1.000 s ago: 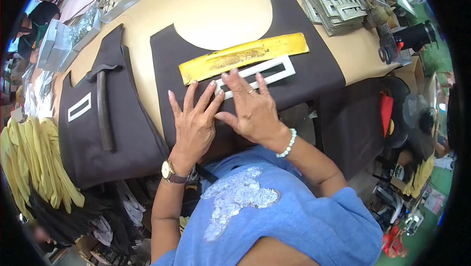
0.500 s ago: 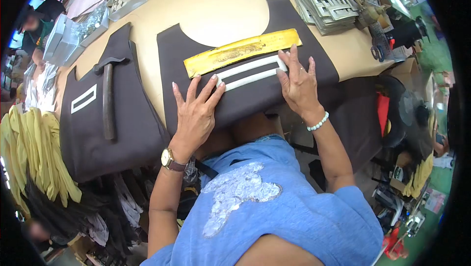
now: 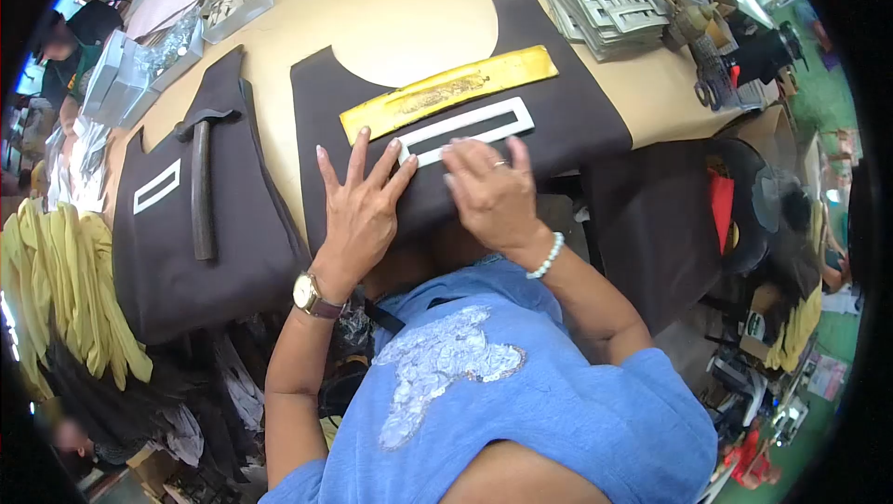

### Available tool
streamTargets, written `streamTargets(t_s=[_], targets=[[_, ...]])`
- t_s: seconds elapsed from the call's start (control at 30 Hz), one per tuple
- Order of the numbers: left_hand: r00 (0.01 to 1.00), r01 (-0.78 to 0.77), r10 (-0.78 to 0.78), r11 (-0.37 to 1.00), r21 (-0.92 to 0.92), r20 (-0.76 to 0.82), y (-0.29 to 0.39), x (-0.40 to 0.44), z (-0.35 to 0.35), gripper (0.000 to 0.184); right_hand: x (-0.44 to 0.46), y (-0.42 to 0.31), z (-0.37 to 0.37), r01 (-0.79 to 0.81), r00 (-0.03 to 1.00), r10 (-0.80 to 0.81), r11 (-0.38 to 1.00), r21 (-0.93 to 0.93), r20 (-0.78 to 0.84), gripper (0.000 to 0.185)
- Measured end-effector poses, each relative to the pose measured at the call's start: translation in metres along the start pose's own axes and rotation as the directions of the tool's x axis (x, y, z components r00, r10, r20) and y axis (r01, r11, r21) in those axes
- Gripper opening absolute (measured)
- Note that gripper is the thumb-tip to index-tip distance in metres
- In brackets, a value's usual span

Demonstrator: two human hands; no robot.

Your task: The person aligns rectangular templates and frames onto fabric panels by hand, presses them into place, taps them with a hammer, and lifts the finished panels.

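A white rectangular frame (image 3: 524, 113) with a long slot lies on a dark brown bag-shaped fabric panel (image 3: 586, 123) in front of me. My left hand (image 3: 358, 216) rests on the panel with spread fingers, its fingertips at the frame's left end. Over the frame's lower long edge lies my right hand (image 3: 493, 195), fingers slightly bent, partly hiding that edge. Just above the frame is a yellow strip (image 3: 507, 73) with a brown, worn middle. To the left, a hammer (image 3: 201, 188) lies on a second dark panel (image 3: 256, 253), beside another white frame (image 3: 139, 202).
A stack of pale slotted sheets (image 3: 605, 2) stands at the back right, near scissors (image 3: 707, 93). Boxes of small parts (image 3: 237, 2) line the back left. Yellow cloths (image 3: 70, 290) hang at the left edge. Another person (image 3: 84, 34) is at the far left.
My right hand has moved left and toward me, from the frame's right end to its lower edge. My left hand stays at the left end.
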State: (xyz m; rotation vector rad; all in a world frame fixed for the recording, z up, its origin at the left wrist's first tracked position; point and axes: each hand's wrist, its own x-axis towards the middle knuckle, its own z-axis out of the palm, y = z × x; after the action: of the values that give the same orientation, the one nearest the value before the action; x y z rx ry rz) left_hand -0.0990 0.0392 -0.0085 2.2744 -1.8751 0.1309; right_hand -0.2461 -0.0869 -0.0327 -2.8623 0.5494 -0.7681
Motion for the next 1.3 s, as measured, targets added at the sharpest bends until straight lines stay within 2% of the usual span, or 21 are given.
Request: streamTargets(t_s=[0.13,0.23,0.47,0.5,0.57,0.6,0.7,0.73,0.77,0.83,0.9,0.93,1.03,1.07,1.13,1.17,1.2,1.23,1.27,1.3], targets=[[1.0,0.007,-0.007,0.996,0.088,-0.004,0.01,-0.001,-0.001,0.051,-0.011,0.049,-0.025,-0.113,0.993,0.11,0.984,-0.138,-0.033,0.026],[0.999,0.037,-0.039,0.979,0.199,0.008,0.015,-0.007,0.003,0.048,-0.017,0.063,-0.023,-0.094,0.995,0.088,0.973,-0.213,-0.04,0.024],[1.0,0.024,-0.023,0.952,0.305,-0.006,0.021,-0.005,-0.004,0.037,-0.014,0.076,-0.031,-0.12,0.992,0.093,0.914,-0.387,-0.086,0.023],[1.0,0.019,-0.026,0.946,0.322,0.017,0.024,-0.005,-0.007,0.036,-0.013,0.075,-0.036,-0.135,0.99,0.137,0.926,-0.354,-0.02,0.022],[0.981,0.099,-0.131,0.972,0.211,0.143,0.02,0.0,-0.023,0.035,0.006,0.076,-0.048,-0.168,0.975,0.203,0.943,-0.288,0.095,0.021],[0.962,0.147,-0.178,0.976,0.158,0.208,0.018,0.003,-0.031,0.034,0.021,0.08,-0.056,-0.199,0.94,0.264,0.939,-0.28,0.217,0.022],[0.948,0.317,-0.315,0.948,0.021,-0.046,0.012,0.0,-0.02,0.032,0.06,0.092,-0.044,-0.045,0.997,0.05,0.996,-0.079,0.06,0.027],[0.921,0.359,-0.354,0.933,0.006,-0.161,0.009,0.0,-0.01,0.032,0.076,0.09,-0.037,0.066,0.985,-0.059,0.997,-0.035,0.163,0.033],[0.896,0.418,-0.412,0.909,0.001,-0.167,0.007,-0.001,-0.003,0.036,0.089,0.088,-0.02,0.093,0.96,-0.087,0.996,-0.01,0.264,0.036],[0.84,0.508,-0.496,0.861,-0.001,-0.222,0.007,0.001,0.008,0.044,0.12,0.092,0.018,0.103,0.942,-0.097,0.995,0.001,0.321,0.036],[0.79,0.583,-0.578,0.811,-0.043,-0.204,0.006,-0.001,0.015,0.051,0.16,0.098,0.047,0.117,0.967,-0.079,0.983,-0.144,0.243,0.034],[0.763,0.614,-0.611,0.787,-0.058,-0.209,0.007,-0.001,0.019,0.053,0.179,0.1,0.06,0.075,0.986,-0.045,0.981,-0.179,0.163,0.036],[0.724,0.66,-0.665,0.745,-0.097,-0.185,0.007,-0.002,0.021,0.053,0.201,0.1,0.066,-0.027,0.997,0.018,0.992,-0.124,-0.072,0.038],[0.726,0.662,-0.668,0.743,-0.095,-0.164,0.007,-0.003,0.021,0.052,0.191,0.103,0.058,0.001,0.968,-0.043,0.986,-0.166,-0.248,0.04],[0.738,0.65,-0.656,0.754,-0.096,-0.16,0.005,-0.004,0.023,0.049,0.156,0.111,0.026,-0.139,0.962,0.089,0.974,-0.18,-0.259,0.036],[0.752,0.626,-0.638,0.77,-0.122,-0.166,0.004,-0.004,0.025,0.049,0.131,0.113,0.011,-0.208,0.935,0.122,0.949,-0.237,-0.334,0.033],[0.764,0.605,-0.622,0.783,-0.144,-0.17,0.003,-0.006,0.028,0.049,0.108,0.105,-0.011,-0.431,0.9,0.385,0.86,-0.274,-0.207,0.03],[0.775,0.586,-0.607,0.794,-0.163,-0.174,0.002,-0.008,0.03,0.048,0.08,0.122,-0.015,-0.485,0.874,0.449,0.815,-0.318,-0.183,0.034],[0.782,0.544,-0.567,0.824,-0.16,-0.26,0.004,-0.009,0.031,0.044,0.054,0.127,-0.019,-0.596,0.799,0.565,0.703,-0.387,-0.205,0.039],[0.81,0.48,-0.527,0.848,-0.226,-0.259,0.005,-0.011,0.03,0.041,0.036,0.134,-0.022,-0.595,0.802,0.554,0.71,-0.376,-0.223,0.04]])
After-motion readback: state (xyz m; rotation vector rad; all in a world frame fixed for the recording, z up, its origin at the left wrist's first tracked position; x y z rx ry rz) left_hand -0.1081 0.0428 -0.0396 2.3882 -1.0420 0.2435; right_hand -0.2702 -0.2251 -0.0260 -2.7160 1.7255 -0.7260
